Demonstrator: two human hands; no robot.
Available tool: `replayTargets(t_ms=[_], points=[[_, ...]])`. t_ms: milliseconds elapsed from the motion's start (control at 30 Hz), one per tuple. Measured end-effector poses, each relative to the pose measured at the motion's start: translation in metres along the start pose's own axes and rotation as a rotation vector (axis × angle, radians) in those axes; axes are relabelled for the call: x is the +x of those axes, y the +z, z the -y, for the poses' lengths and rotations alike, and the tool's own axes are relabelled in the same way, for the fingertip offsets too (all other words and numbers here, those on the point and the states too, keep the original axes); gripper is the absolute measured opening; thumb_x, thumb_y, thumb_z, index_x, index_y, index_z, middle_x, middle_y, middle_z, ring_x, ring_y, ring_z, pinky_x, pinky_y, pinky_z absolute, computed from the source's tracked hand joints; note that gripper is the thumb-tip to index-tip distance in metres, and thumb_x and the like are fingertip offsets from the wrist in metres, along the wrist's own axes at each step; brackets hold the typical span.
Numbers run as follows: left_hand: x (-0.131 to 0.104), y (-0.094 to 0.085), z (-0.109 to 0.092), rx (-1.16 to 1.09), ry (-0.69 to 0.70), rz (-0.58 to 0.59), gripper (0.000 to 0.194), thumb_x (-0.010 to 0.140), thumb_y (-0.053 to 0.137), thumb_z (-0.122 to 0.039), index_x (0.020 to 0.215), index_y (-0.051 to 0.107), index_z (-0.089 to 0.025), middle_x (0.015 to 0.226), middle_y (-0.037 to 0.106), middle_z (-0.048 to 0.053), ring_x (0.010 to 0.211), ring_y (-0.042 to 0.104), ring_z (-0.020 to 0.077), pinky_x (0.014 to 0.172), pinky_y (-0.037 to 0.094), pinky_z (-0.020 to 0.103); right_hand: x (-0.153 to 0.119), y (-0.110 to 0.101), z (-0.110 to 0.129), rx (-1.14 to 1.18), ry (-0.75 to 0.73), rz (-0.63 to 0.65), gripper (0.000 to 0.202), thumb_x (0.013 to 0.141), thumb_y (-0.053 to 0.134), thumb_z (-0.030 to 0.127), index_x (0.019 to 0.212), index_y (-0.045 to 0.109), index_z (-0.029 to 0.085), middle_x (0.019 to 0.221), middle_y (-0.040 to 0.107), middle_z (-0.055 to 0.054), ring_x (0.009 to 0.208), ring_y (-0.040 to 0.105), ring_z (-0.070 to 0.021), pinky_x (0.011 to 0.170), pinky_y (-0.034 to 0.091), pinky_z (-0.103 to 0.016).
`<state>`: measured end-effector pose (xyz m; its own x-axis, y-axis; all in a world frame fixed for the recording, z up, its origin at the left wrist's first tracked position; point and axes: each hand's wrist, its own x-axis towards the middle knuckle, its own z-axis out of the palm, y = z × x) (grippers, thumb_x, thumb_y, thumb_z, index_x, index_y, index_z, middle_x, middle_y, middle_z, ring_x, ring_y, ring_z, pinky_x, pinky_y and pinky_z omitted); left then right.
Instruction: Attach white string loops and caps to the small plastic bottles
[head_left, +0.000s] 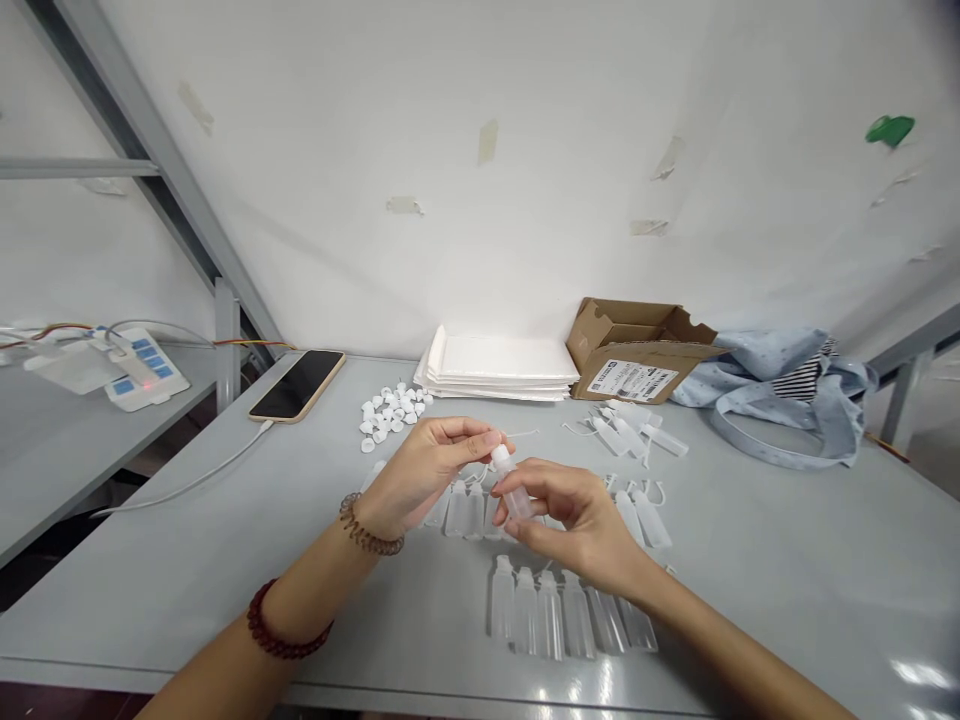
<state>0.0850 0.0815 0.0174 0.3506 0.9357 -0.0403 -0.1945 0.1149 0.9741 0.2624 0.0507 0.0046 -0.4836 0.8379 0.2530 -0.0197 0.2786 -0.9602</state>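
My right hand (574, 510) is wrapped round a small translucent plastic bottle (516, 497), held tilted above the table. On the bottle's neck sits a white cap (501, 457), pinched between the thumb and fingers of my left hand (442, 460). Behind and below my hands lies a row of similar bottles (457, 512), partly hidden by them. Nearer to me, another row of clear bottles (550, 612) lies side by side. A pile of loose white caps (390, 412) is beyond my left hand. More bottles (630, 428) with thin straps lie in a heap at the back right.
White padded envelopes (499, 368) are stacked against the wall beside an open cardboard box (637, 350). Light blue cloth (780, 385) lies at the right. On the left are a phone (298, 385) with a white cable (202, 487) and a power strip (146, 370).
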Motion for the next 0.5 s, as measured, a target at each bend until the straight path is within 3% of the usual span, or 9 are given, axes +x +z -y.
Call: replayTargets(t_ms=[133,333,400,500], points=[[0.002,-0.005,0.003,-0.016,-0.023,0.067,0.015,0.077,0.067,-0.031,0.075,0.072,-0.017,0.087,0.068,0.005,0.083,0.059,0.0172,0.078,0.046,0.031,0.000,-0.001,0.000,0.242,0.151,-0.024,0.007,0.079,0.064,0.023,0.083,0.064,0.017,0.076,0.066,-0.003,0.068,0.065,-0.0140,0.066,0.056,-0.030],[0.002,-0.005,0.004,-0.018,0.008,0.120,0.015,0.078,0.065,-0.031,0.078,0.072,-0.018,0.082,0.068,0.005,0.078,0.060,0.0171,0.078,0.048,0.033,0.001,0.001,-0.004,0.457,0.215,0.026,0.027,0.078,0.067,0.029,0.083,0.042,0.021,0.084,0.067,-0.003,0.075,0.069,-0.0183,0.078,0.053,-0.041],[0.001,-0.003,0.002,0.043,0.037,0.087,0.015,0.078,0.065,-0.032,0.079,0.071,-0.018,0.082,0.068,0.004,0.077,0.060,0.0166,0.075,0.048,0.031,0.001,0.003,-0.005,0.382,0.187,-0.015,0.029,0.080,0.065,0.031,0.085,0.038,0.022,0.083,0.066,-0.002,0.077,0.068,-0.0182,0.079,0.052,-0.040],[-0.001,0.003,0.002,0.193,0.090,0.013,0.016,0.076,0.067,-0.033,0.083,0.070,-0.019,0.082,0.067,0.003,0.078,0.059,0.0165,0.072,0.048,0.028,-0.001,0.005,-0.011,0.022,0.079,-0.158,0.023,0.083,0.059,0.029,0.087,0.037,0.023,0.074,0.061,0.002,0.074,0.066,-0.0168,0.069,0.052,-0.033]])
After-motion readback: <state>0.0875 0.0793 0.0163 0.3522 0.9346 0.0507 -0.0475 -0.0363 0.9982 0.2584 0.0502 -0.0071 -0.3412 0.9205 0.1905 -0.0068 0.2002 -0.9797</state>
